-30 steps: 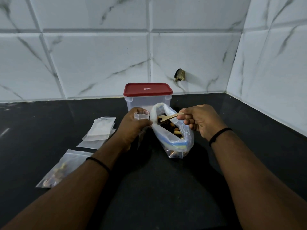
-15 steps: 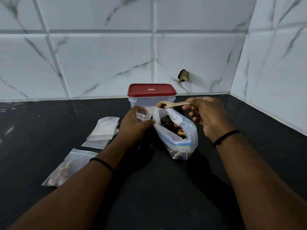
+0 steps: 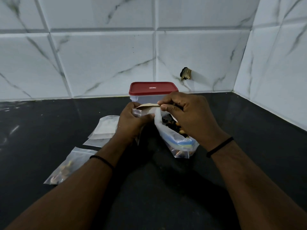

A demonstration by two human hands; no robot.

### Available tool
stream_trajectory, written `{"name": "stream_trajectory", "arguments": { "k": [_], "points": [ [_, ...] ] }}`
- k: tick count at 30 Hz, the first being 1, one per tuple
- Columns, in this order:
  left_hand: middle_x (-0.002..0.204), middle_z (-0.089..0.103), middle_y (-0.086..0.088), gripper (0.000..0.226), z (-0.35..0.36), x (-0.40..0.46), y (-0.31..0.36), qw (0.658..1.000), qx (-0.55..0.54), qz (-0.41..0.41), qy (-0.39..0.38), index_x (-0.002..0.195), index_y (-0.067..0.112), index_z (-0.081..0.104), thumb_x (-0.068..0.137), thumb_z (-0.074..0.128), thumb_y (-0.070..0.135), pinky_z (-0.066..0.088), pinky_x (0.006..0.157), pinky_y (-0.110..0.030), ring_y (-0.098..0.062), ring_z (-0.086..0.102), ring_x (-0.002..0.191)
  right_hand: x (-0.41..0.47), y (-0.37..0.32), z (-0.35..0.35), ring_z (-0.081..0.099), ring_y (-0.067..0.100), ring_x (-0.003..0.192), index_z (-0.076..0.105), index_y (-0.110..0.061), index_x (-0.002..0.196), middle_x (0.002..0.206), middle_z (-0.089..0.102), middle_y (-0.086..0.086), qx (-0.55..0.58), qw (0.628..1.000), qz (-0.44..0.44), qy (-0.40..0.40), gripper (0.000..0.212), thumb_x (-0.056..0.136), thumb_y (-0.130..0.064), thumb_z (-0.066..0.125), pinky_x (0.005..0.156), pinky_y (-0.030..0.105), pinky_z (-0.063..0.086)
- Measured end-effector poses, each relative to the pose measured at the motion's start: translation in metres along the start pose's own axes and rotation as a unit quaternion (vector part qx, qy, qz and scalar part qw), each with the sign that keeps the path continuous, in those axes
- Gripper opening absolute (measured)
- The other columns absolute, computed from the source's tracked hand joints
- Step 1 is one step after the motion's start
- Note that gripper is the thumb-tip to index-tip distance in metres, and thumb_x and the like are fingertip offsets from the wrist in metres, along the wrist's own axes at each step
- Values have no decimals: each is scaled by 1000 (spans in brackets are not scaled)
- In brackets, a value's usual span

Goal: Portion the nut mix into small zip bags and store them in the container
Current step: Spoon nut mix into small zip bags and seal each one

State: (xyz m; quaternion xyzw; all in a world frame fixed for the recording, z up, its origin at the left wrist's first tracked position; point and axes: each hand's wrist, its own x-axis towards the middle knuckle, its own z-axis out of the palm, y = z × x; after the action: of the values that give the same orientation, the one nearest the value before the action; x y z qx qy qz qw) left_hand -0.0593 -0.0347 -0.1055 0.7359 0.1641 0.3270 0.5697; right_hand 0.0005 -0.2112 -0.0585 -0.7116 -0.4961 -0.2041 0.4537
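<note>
Behind both hands, red-lidded container (image 3: 150,95), nut-mix bag (image 3: 176,138) open, spoon (image 3: 147,107) over small bag (image 3: 137,112)

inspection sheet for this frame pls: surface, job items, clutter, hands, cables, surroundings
Surface: black countertop, a few pale marks at its left edge.
Job's things: big bag of nut mix open; small zip bag held open; wooden spoon tipped over its mouth; filled small bag lying front left; empty bags stacked; container at the back, red lid on.
Clutter: nothing seen.
Hands: left hand grips the small zip bag; right hand pinches the spoon.
Cables: nothing seen.
Surroundings: marbled white wall tiles; small brass fitting on the wall.
</note>
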Motion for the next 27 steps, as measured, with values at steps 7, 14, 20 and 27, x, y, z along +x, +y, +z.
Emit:
{"name": "stream_trajectory", "arguments": {
  "k": [7, 14, 20, 27],
  "points": [
    [93, 64, -6, 44, 1, -3, 4, 999, -50, -3, -10, 100, 28, 55, 71, 88, 29, 55, 62, -36, -23, 67, 79, 2, 11, -8, 67, 6, 64, 71, -17, 83, 71, 72, -5, -11, 968, 202, 149, 15, 95, -18, 62, 65, 28, 56],
    [107, 59, -4, 67, 1, -1, 4, 1000, -13, -17, -16, 113, 28, 48, 62, 80, 56, 58, 83, -47, -27, 64, 100, -1, 24, -19, 67, 22, 75, 69, -13, 75, 74, 72, 4, -134, 911, 390, 8, 22, 90, -24, 58, 75, 38, 56],
    [118, 59, -18, 85, 3, 0, 13, 997, -9, -64, -29, 120, 22, 43, 65, 64, 83, 52, 82, -46, -30, 61, 101, -5, 22, -13, 59, 26, 100, 71, -27, 99, 104, 67, 5, -355, 903, 239, 36, 30, 87, -54, 63, 89, 39, 49],
    [63, 46, -11, 85, -5, 4, 15, 985, -152, -85, -7, 114, -2, 51, 94, 16, 73, 39, 38, -19, -13, 46, 43, -9, -6, 3, 61, 10, 94, 69, -36, 101, 91, 68, -15, -250, 928, 176, -212, 33, 75, -55, 75, 91, 40, 50]
  ]
}}
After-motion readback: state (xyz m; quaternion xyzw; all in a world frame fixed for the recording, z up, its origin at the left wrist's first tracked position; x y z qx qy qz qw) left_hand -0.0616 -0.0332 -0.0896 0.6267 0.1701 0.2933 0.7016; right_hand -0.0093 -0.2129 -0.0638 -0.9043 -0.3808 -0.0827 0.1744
